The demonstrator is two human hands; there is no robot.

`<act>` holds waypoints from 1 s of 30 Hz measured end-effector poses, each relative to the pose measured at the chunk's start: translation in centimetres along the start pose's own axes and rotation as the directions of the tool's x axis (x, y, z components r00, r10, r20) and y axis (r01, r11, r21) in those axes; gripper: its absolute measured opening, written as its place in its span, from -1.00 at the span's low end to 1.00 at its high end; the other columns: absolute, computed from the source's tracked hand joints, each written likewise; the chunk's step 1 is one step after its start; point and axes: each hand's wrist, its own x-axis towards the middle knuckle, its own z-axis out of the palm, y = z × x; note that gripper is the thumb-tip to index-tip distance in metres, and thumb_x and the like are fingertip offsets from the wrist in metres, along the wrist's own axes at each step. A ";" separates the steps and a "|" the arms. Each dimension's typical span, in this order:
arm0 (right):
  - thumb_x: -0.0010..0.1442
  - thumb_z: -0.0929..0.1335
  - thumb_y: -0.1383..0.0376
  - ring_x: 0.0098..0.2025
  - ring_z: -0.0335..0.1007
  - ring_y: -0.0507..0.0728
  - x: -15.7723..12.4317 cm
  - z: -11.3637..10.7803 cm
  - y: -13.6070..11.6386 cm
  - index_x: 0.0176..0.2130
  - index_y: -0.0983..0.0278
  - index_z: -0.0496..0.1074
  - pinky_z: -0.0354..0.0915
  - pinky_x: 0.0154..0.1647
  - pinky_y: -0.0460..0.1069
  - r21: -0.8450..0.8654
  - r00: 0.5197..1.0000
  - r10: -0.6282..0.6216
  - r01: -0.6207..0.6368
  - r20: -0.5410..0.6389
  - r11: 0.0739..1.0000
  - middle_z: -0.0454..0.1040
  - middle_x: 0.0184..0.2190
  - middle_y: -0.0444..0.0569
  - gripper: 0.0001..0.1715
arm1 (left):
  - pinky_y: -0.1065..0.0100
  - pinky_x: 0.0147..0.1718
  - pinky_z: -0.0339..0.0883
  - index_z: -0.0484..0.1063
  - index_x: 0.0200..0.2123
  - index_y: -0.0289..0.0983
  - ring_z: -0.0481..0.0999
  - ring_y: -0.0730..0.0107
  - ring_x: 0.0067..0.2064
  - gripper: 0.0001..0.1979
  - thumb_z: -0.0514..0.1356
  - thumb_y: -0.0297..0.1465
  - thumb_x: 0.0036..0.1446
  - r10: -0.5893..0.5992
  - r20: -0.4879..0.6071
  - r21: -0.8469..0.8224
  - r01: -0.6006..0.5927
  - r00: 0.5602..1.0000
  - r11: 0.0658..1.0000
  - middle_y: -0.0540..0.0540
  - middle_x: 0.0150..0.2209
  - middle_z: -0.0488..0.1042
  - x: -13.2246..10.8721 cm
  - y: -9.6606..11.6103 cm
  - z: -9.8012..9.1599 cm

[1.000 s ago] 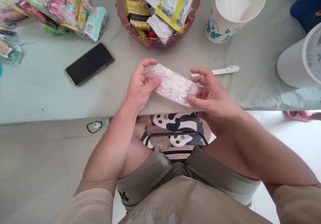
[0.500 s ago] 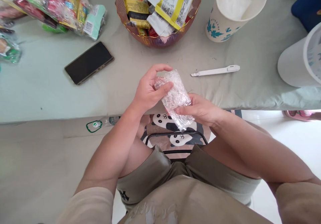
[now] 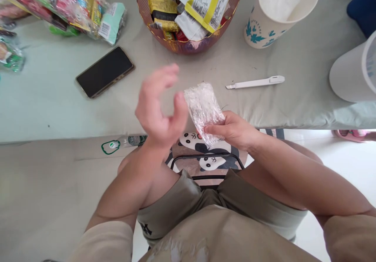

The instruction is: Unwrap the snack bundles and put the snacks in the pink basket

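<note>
A clear, crinkled plastic-wrapped packet (image 3: 205, 107) is pinched at its lower right by my right hand (image 3: 235, 130), thumb on top. It hangs over the front edge of the cloth-covered table. My left hand (image 3: 161, 107) is raised just left of the packet, slightly blurred, with thumb and fingers apart and nothing between them. To the right of the packet a white craft knife (image 3: 255, 82) lies on the cloth, its small blade pointing left. A black phone (image 3: 105, 72) rests on the table to the left of my left hand.
At the back stand a reddish bowl (image 3: 188, 47) of snack packets and a leaf-patterned paper cup (image 3: 261, 29) with white tissue inside. Bagged snacks (image 3: 79, 7) lie at back left. A white bin (image 3: 349, 74) and a dark blue object (image 3: 362, 11) are at right.
My left hand has let go of the plastic-wrapped packet and moved left, its fingers opening. My right hand still holds the packet in nearly the same place.
</note>
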 end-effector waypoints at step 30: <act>0.16 0.53 0.14 0.03 0.49 0.19 -0.3 -2.9 -0.8 -0.01 0.13 0.36 0.49 -0.01 0.10 -0.563 0.738 -0.625 0.412 -0.256 0.717 0.50 0.00 0.02 -0.53 | 0.28 -0.24 0.65 0.48 0.12 -0.12 0.73 0.22 -0.08 -0.54 0.32 -0.02 0.27 -0.141 0.522 -0.395 0.384 0.842 0.834 -0.13 -0.02 0.68 0.9 -3.9 2.0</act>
